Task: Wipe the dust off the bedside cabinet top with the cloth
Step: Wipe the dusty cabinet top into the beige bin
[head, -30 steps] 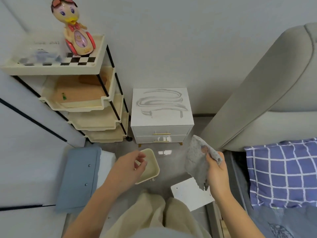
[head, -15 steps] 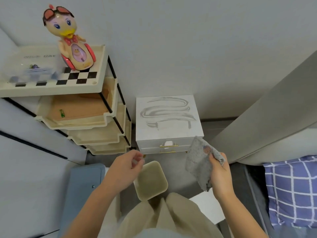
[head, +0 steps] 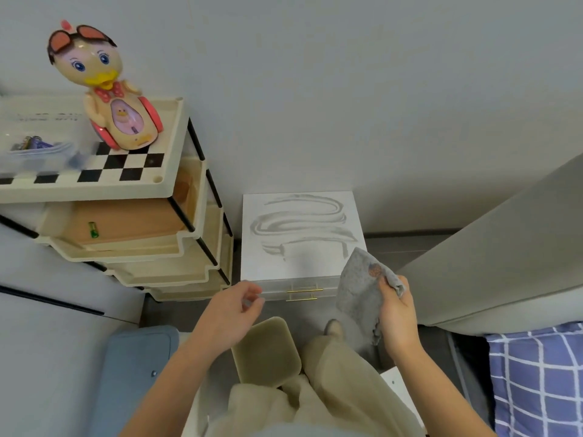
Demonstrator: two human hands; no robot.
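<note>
The person has stepped closer since a second ago. The white bedside cabinet top (head: 303, 247) now looks bigger and sits right in front of the hands, where before it was well apart from them. The grey cloth (head: 359, 294) has come up too, and its top corner now crosses the cabinet's front corner at about 4 o'clock from the middle of the top. It does not look pressed down on the top yet. So I think the walk-up is done and the wiping is about to start, since the grey dust swirls (head: 299, 222) are all there. The right hand (head: 396, 313) pinches the cloth by its upper edge, with fingers and thumb curled tight on it. The left hand (head: 230, 313) floats just in front of the drawers, above a beige tub (head: 265, 351). Its fingers are loosely bent and I can see nothing in them. The cloth hangs long-ways from 12 o'clock to 6 o'clock, its top tip pointing up at the cabinet and its loose end down at the floor. The cabinet's gold-handled drawers face 6 o'clock, toward the person, and the dust lines run from 9 o'clock to 3 o'clock. A shelf cart (head: 176, 190) with a duck toy (head: 107, 89) stands at 9 o'clock from the cabinet.
</note>
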